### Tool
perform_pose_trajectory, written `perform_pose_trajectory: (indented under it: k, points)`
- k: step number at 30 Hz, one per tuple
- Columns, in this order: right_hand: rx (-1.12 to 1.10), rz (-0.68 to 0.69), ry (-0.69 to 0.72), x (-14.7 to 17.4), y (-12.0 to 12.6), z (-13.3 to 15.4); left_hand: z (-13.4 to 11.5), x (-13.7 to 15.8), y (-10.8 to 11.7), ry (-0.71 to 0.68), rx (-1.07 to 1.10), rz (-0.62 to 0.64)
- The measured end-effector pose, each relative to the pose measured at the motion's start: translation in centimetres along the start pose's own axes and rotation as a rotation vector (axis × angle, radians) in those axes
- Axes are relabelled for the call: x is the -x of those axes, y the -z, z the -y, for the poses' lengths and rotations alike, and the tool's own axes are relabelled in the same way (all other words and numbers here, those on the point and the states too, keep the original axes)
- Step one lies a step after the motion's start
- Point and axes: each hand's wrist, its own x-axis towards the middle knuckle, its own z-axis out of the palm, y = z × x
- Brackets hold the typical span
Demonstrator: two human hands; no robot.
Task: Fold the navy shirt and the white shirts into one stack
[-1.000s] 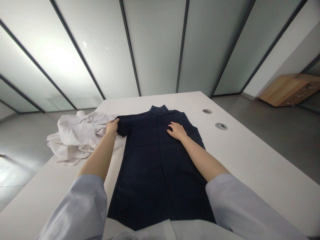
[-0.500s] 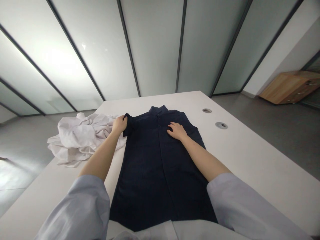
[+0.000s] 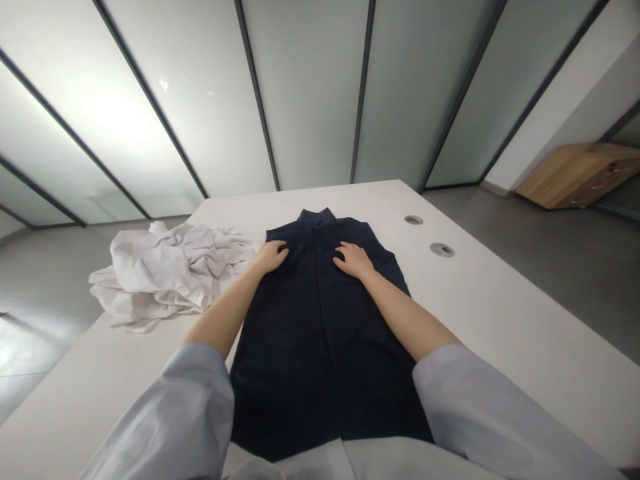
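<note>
A dark navy short-sleeved shirt (image 3: 305,347) with a stand collar and a buttoned front lies face up, its collar away from me. My left hand (image 3: 273,256) rests on the chest near the left shoulder, thumb and fingers slightly apart. Under it the left sleeve is folded inward, its end partly covered by the hand. My right hand (image 3: 354,259) lies on the other side of the chest, open, fingers spread on the fabric. The shirt's hem reaches close to my body.
The white table (image 3: 500,347) carries a crumpled pile of white cloth (image 3: 160,270) left of the shirt. Two round grommets, the nearer one grey (image 3: 443,250), sit in the tabletop at right. A wooden cabinet (image 3: 575,175) stands beyond, and frosted glass panels (image 3: 310,93) line the back.
My left hand has moved right, bringing the left sleeve inward over the shirt's chest, and its pinch on the sleeve has loosened. My right hand has stayed in place.
</note>
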Motion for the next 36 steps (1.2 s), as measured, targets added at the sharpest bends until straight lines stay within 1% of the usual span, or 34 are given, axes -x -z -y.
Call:
perform_pose_trajectory:
  k: [2,4,6,8,13,18,20,22,24,26,28,30,32,34,36]
  points:
    - [-0.001,-0.001,0.004,0.0,0.0,0.0,-0.5,1.0,-1.7,-0.042,-0.185,0.071]
    - [0.002,-0.012,0.006,-0.1,-0.1,-0.1,-1.0,1.9,-3.0,-0.024,-0.304,0.105]
    - [0.006,-0.020,0.006,-0.1,-0.2,-0.1,-1.4,2.5,-3.9,0.019,-0.358,0.105]
    - [0.011,-0.020,0.005,-0.1,-0.2,-0.1,-1.7,2.7,-4.2,0.050,-0.367,0.111]
    - [0.044,-0.007,-0.009,-0.1,-0.5,-0.2,-1.9,2.9,-4.0,0.108,-0.353,0.176]
    - [0.091,0.015,-0.110,-0.3,-1.9,-0.1,-2.7,3.5,-3.7,0.192,-0.374,0.209]
    - [0.070,0.020,-0.144,-0.3,-2.3,0.0,-3.1,3.5,-3.5,0.225,-0.375,0.231]
    - [0.029,0.026,-0.144,-0.4,-2.4,0.0,-3.5,3.2,-3.3,0.251,-0.371,0.243]
    - [-0.035,0.035,-0.134,-0.7,-1.9,-0.5,-3.6,2.7,-3.1,0.251,-0.368,0.209]
    - [-0.108,0.038,-0.127,-1.2,-0.9,-1.5,-3.4,1.9,-2.9,0.205,-0.368,0.112]
    - [-0.142,0.002,-0.098,-1.8,0.2,-2.8,-2.6,1.1,-2.9,0.142,-0.350,0.013]
    - [-0.108,-0.056,-0.041,-2.3,1.0,-4.3,-1.5,0.3,-2.8,0.090,-0.318,-0.022]
    - [-0.030,-0.066,0.009,-2.5,1.3,-5.4,-0.4,-0.2,-2.9,0.056,-0.306,0.012]
    - [0.050,-0.007,0.014,-2.4,1.1,-6.0,0.4,-0.3,-3.0,0.045,-0.328,0.070]
    - [0.109,0.070,-0.019,-2.1,0.7,-6.1,0.8,-0.2,-3.1,0.060,-0.356,0.116]
